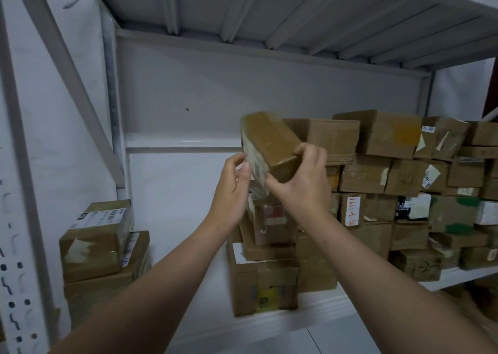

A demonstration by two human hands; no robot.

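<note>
A small taped cardboard box [272, 143] with a white label on its left face is held up, tilted and blurred, above a narrow stack of boxes [265, 270] on the white shelf [172, 248]. My right hand [301, 175] grips the box's near end from below and the right, thumb under it. My left hand [234, 186] touches the labelled left face with its fingertips, fingers partly curled.
A wall of stacked cardboard parcels [409, 192] fills the shelf's right side. Two larger boxes [99, 245] are stacked at the left, beside the slanted white upright [67, 65]. The ribbed underside of the upper shelf [269, 11] hangs overhead.
</note>
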